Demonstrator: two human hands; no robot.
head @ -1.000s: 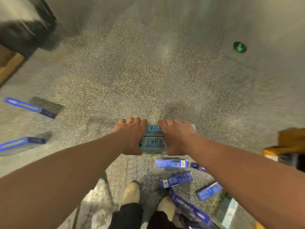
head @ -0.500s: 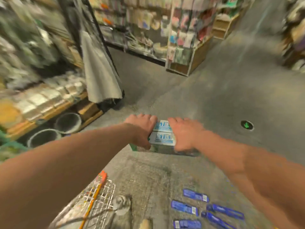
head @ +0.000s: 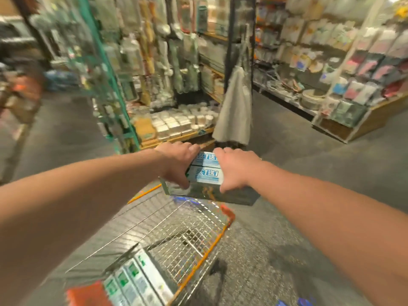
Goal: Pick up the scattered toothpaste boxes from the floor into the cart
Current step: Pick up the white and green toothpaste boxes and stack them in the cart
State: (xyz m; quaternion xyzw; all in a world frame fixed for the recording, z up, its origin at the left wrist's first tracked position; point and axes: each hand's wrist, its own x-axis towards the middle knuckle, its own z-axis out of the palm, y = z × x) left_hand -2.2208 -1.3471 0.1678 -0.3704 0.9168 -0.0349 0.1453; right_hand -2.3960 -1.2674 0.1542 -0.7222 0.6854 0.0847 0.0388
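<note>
I hold a stack of toothpaste boxes, light blue and white on top with shiny green sides, between both hands. My left hand grips its left end and my right hand grips its right end. The stack hangs above the far end of a wire shopping cart with orange trim. Several white and green toothpaste boxes lie in the cart's near end. A bit of a blue box shows on the floor at the bottom right.
Store shelves packed with goods stand ahead and to the right. A green wire rack rises at the left. A pale cloth hangs from a dark post in the middle. Grey speckled floor lies right of the cart.
My view has swung up from the floor and to the left. Both hands have carried the stack of boxes from near the floor to above the cart.
</note>
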